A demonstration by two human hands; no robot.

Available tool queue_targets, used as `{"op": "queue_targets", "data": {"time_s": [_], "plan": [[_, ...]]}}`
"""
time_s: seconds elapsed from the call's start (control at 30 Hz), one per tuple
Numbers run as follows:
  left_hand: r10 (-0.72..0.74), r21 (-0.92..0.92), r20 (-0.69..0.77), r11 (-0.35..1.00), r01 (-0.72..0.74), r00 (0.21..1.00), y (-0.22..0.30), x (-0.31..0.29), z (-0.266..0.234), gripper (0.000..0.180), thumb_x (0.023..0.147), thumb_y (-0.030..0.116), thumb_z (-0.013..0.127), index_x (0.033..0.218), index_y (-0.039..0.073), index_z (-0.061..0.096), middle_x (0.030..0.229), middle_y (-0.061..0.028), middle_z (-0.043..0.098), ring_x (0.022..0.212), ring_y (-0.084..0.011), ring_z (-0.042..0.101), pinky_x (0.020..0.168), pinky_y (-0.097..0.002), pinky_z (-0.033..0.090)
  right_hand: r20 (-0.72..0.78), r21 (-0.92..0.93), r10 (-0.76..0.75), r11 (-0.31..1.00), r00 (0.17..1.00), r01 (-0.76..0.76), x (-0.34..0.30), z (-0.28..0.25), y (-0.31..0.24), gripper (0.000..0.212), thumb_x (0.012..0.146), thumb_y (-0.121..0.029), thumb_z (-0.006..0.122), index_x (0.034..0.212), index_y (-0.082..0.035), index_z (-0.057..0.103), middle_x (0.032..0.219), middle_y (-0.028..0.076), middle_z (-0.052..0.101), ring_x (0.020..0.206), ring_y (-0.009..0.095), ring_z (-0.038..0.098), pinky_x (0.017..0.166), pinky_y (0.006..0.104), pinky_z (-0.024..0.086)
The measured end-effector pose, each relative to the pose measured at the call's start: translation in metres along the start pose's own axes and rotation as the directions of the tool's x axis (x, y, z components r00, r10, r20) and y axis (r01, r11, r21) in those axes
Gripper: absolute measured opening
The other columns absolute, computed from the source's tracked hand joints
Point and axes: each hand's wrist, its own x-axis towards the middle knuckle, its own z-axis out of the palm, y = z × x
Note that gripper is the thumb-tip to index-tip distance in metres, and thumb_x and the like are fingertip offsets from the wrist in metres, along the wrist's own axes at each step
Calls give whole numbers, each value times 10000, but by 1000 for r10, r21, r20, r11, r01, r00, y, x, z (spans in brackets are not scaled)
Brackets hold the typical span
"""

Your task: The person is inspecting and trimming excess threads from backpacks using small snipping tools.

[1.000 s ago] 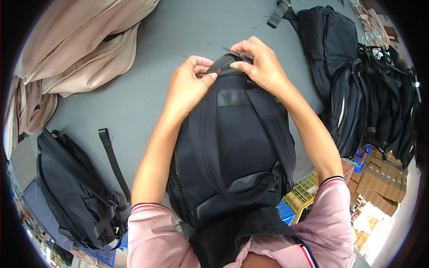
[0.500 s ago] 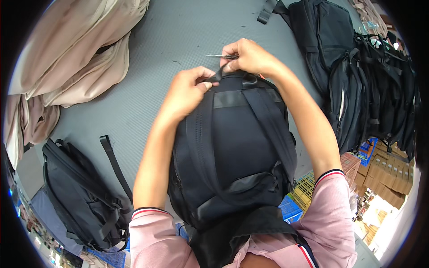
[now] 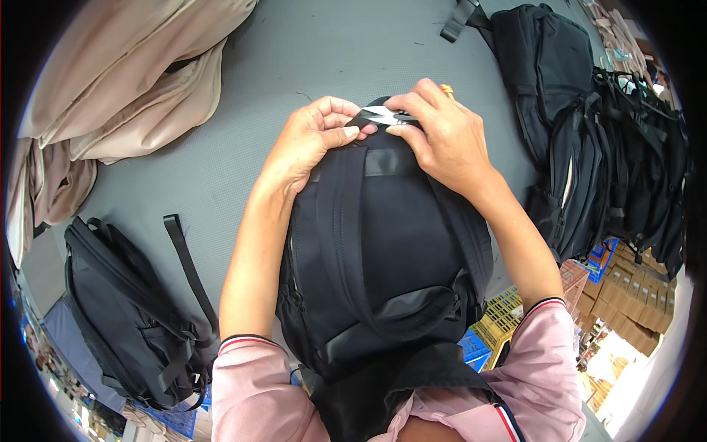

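A black backpack [image 3: 401, 228] lies in front of me with its shoulder straps facing up and its top end away from me. My left hand [image 3: 313, 136] is closed in a pinch on black fabric at the backpack's top edge. My right hand [image 3: 445, 132] grips small thread snips [image 3: 381, 114], their silver blades pointing left. The blades lie against the pinched fabric, close to my left fingertips. A bit of orange shows beyond my right knuckles; I cannot make out what it belongs to.
Beige fabric [image 3: 140, 74] is heaped at the far left of the grey table [image 3: 243, 158]. Another black backpack [image 3: 125, 317] lies at the near left, and several more [image 3: 549, 66] crowd the right. Yellow [image 3: 501, 317] and blue crates and cardboard boxes [image 3: 637, 291] stand below the table.
The right hand has turned and come nearer, bringing the snips' blades down onto the fabric by the left fingers. The left hand has shifted little, still pinching.
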Motion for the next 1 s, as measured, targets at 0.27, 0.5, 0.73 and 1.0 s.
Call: {"op": "queue_targets", "data": {"time_s": [0.27, 0.5, 0.73, 1.0], "plan": [[-18, -26, -13, 1000, 18, 1000, -1, 1, 3, 205, 820, -58, 588, 1017, -6, 567, 929, -117, 672, 904, -165, 653, 832, -242, 510, -114, -174, -293, 946, 949, 272, 7, 7, 4, 176, 724, -124, 702, 892, -127, 651, 772, -1, 554, 606, 195, 554, 564, 311, 441], [-33, 29, -56, 999, 35, 998, 2, -1, 3, 203, 814, -49, 599, 1012, -9, 574, 926, -121, 675, 879, -157, 654, 830, -247, 513, -145, -98, -155, 985, 977, 141, 0, 10, 2, 179, 723, -137, 707, 888, -113, 642, 782, -3, 553, 590, 195, 553, 543, 309, 442], [-25, 16, -30, 1000, 26, 999, 0, 2, 4, 215, 811, -45, 603, 1021, -13, 573, 934, -117, 675, 885, -154, 651, 832, -245, 510, -219, 129, 121, 987, 968, -94, -1, 17, 4, 169, 752, -139, 698, 897, -91, 625, 830, 18, 551, 616, 230, 582, 551, 349, 476], [-24, -7, -30, 1000, 24, 999, 1, 1, 5, 273, 815, -40, 605, 1084, -24, 563, 949, -119, 672, 890, -151, 648, 845, -245, 504, -148, -38, 4, 999, 989, -10, -2, 13, -4, 203, 724, -124, 712, 893, -90, 605, 839, 33, 541, 641, 231, 606, 565, 350, 478]]}}
